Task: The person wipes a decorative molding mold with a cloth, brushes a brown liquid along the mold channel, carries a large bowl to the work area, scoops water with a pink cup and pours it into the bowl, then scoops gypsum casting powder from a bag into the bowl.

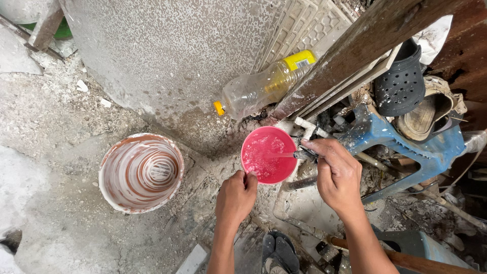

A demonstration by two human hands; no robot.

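- left hand [236,195] closed on near rim of pink bowl [269,155], bowl sits on dusty ground
- right hand [336,172] gripping tap [303,155] at bowl's right edge
- water stream [279,155] runs from tap into bowl, foamy inside
- white bucket [141,172] well apart to the left
- plastic bottle [264,83] lying tilted behind bowl, against plank [365,45]

A rough, speckled grey wall [167,56] meets a dusty concrete floor [61,116] strewn with rubble; weathered wooden planks [365,40] lean at the right in daylight.
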